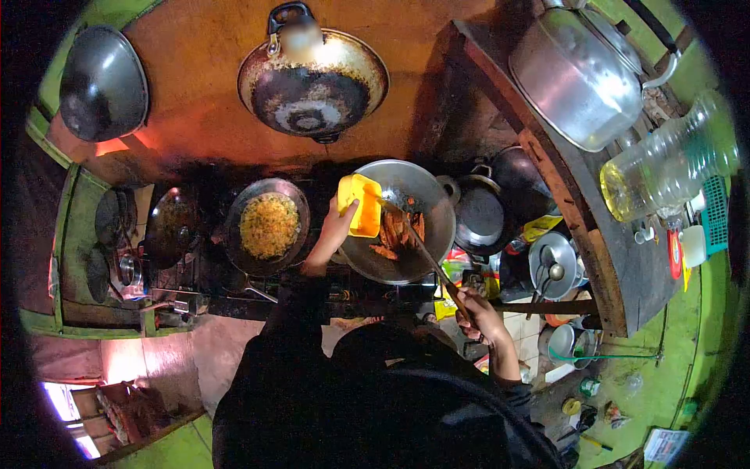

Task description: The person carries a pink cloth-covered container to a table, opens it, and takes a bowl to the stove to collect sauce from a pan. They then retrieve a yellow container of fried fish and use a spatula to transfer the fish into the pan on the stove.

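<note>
The yellow plastic container (360, 204) is tipped over the near-left rim of the steel wok (426, 187), directly above the left hand (337, 227), which grips its lower edge with the thumb on the outer face and the fingers curled behind. The container sits just left of the reddish-brown fried pieces (397, 232) lying in the bottom of that wok. The right hand (480, 315) is closed in a fist around the lower end of a long wooden-handled spatula (428, 260), whose shaft runs up and to the left from the hand so that its working end rests among the fried pieces, close beside the container.

There is one yellow container and one spatula. Three woks sit over the stove (312, 285): the steel one with the fried pieces, a dark one (293, 205) to its left holding a round of yellowish rice or noodles (269, 226), and a smaller dark one (173, 225) further left. Two more woks hang on the orange wall, a blackened one (312, 84) in the middle and a grey one (103, 82) at far left. To the right of the steel wok stand two dark pots (480, 215). On the wooden shelf (609, 258) at right lie one large aluminium kettle (582, 74) and one clear plastic bottle (668, 160) with a little yellow oil in it.
</note>
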### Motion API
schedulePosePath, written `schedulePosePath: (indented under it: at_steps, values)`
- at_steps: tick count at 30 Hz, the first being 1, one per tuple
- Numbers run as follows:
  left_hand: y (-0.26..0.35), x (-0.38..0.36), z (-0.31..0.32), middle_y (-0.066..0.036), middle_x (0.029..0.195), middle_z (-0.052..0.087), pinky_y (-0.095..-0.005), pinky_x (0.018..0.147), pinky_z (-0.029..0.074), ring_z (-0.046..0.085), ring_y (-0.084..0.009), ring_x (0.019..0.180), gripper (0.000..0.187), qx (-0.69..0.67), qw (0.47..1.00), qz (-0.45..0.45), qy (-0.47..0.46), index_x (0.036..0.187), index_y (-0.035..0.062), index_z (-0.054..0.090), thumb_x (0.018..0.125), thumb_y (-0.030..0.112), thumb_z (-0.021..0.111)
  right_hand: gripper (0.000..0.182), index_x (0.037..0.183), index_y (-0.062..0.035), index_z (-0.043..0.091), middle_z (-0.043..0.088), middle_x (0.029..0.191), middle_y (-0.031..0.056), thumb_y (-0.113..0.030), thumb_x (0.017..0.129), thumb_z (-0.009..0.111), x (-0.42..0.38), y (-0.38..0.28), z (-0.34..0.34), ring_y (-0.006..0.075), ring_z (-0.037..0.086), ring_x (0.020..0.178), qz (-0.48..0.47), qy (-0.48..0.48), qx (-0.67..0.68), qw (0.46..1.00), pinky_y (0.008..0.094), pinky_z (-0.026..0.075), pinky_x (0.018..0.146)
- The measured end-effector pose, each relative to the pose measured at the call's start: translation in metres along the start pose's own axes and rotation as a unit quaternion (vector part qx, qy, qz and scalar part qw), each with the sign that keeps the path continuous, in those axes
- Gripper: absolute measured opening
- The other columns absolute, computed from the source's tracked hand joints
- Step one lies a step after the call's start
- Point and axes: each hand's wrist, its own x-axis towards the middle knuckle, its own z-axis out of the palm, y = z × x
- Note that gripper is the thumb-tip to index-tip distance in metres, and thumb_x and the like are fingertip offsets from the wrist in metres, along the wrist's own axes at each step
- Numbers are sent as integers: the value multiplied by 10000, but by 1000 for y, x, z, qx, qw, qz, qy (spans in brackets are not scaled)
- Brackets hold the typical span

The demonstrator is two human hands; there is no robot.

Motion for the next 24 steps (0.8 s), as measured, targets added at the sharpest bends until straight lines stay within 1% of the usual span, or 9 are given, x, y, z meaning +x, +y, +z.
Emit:
schedulePosePath:
  at_steps: [5,7,11,12,13,15,16,19,24]
  values:
    - [21,-10,-2,-171,1178,589,-335,901,459,593,-252,1058,601,21,1000,12,-14,1344,16,383,909,368,603,287,1146,-138,434,430,574,9,-338,961,522,-1,8,10,75,314,368,7,-45,9,999,226,235,314]
    - [29,-16,-2,-119,1145,578,-300,888,446,570,-191,1025,531,-122,990,-49,-41,1281,-9,419,938,367,569,314,1189,-142,429,437,575,11,-343,964,516,4,13,22,79,332,376,6,-48,66,997,230,259,315]
    - [43,-35,3,-108,1151,577,-301,882,452,568,-194,1048,537,-190,977,-92,-41,1304,20,405,936,376,565,286,1167,-153,426,453,587,37,-369,985,471,16,22,39,90,332,360,-71,-34,-48,996,232,254,306]
    - [45,-39,5,-108,1165,570,-308,891,448,551,-186,1072,504,-208,972,-101,-33,1310,23,410,945,337,558,329,1187,-122,430,525,683,73,-381,988,469,19,24,37,143,483,479,-47,-44,-98,993,255,402,432]
    - [46,-42,5,-107,1180,564,-316,900,444,535,-178,1096,473,-226,968,-109,-25,1315,26,415,953,299,551,329,1187,-122,430,525,683,73,-381,988,469,32,39,34,143,483,479,-47,-43,-99,993,255,402,432]
    - [21,-37,9,-103,1169,566,-311,905,437,538,-177,1076,458,-176,981,-77,-21,1304,25,420,956,294,548,365,1202,-87,431,579,867,94,-373,983,493,56,71,37,187,580,755,-221,32,-260,939,302,476,693]
    - [6,-34,11,-98,1158,568,-307,910,430,541,-177,1055,444,-126,991,-44,-17,1294,24,426,959,290,545,385,1195,-47,433,573,1021,103,-357,980,508,59,77,36,185,525,1000,-147,11,-204,968,322,408,887]
    - [43,-55,13,-105,1154,569,-297,924,415,538,-179,1052,444,-45,998,-32,22,1282,14,431,954,286,557,389,1195,-36,439,560,1032,106,-352,980,511,57,89,35,170,514,998,-169,13,-200,965,318,410,886]
    - [16,-44,11,-122,1193,542,-301,935,413,529,-181,1076,448,-110,993,16,32,1310,12,394,958,240,553,407,1253,-55,448,576,987,105,-345,975,517,35,83,21,206,554,973,-182,-19,-188,965,321,424,898]
